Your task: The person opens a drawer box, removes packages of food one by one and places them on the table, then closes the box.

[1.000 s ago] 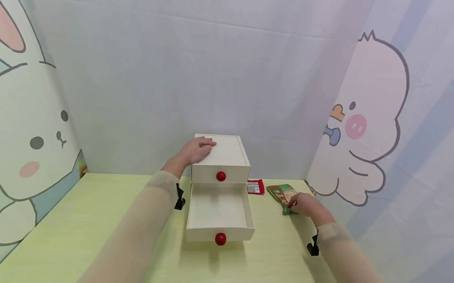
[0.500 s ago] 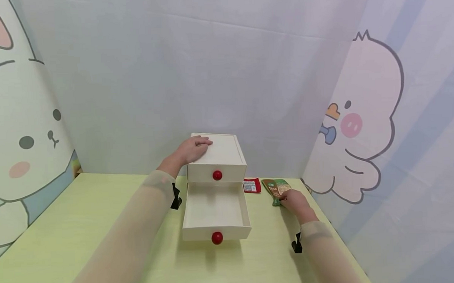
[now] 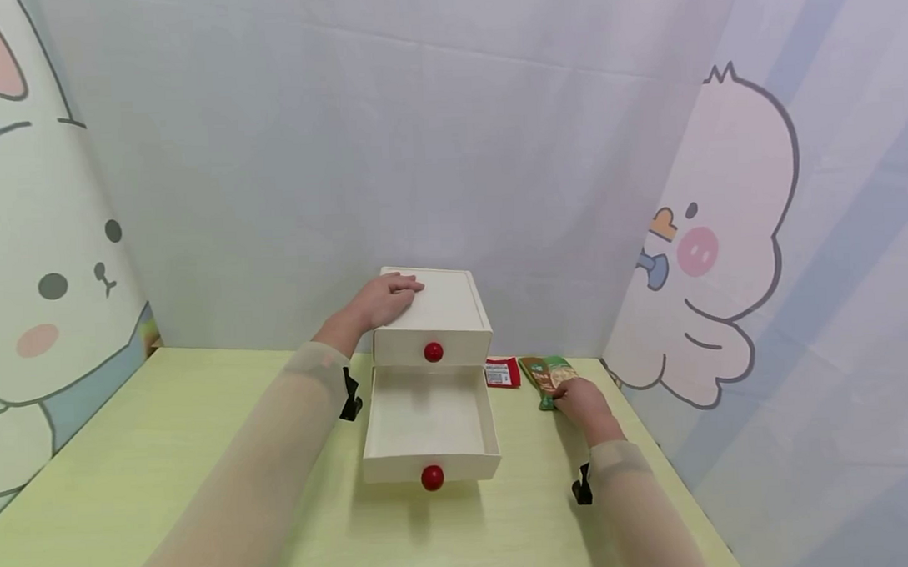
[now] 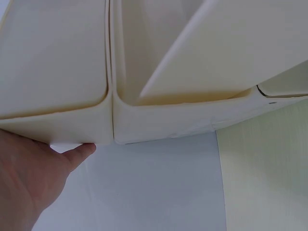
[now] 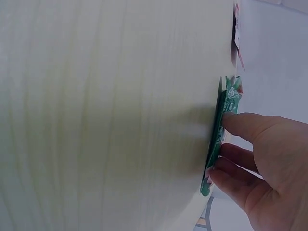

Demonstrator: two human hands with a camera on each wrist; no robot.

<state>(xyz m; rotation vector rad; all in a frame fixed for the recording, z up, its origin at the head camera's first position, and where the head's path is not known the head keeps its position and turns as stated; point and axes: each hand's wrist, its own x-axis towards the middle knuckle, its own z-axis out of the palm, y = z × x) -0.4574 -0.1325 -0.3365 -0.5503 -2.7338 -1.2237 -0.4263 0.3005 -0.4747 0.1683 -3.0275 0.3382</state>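
The thumb and bent fingers of the right hand (image 3: 584, 400) grip the near end of the green-and-brown packet (image 3: 545, 379), which sits at eleven o'clock from that hand, by the far right part of the table (image 3: 167, 460). In the right wrist view the packet shows nearly edge-on; whether all of it touches the tabletop, I cannot tell.

The left hand (image 3: 383, 301) grasps nothing: its fingers lie relaxed on the top of the white cabinet (image 3: 447, 296), at that top's nine o'clock side.

Below the hand, the upper drawer (image 3: 467, 347) is in, with a red knob (image 3: 433, 352) on its front. The lower drawer (image 3: 389, 469) is pulled out toward six o'clock. A red packet (image 3: 502, 373) lies just beside the cabinet, at nine o'clock from the green-and-brown one.

Farther out, a cartoon rabbit (image 3: 46, 214) fills the ten o'clock wall and a cartoon chick (image 3: 728, 182) the two o'clock one.
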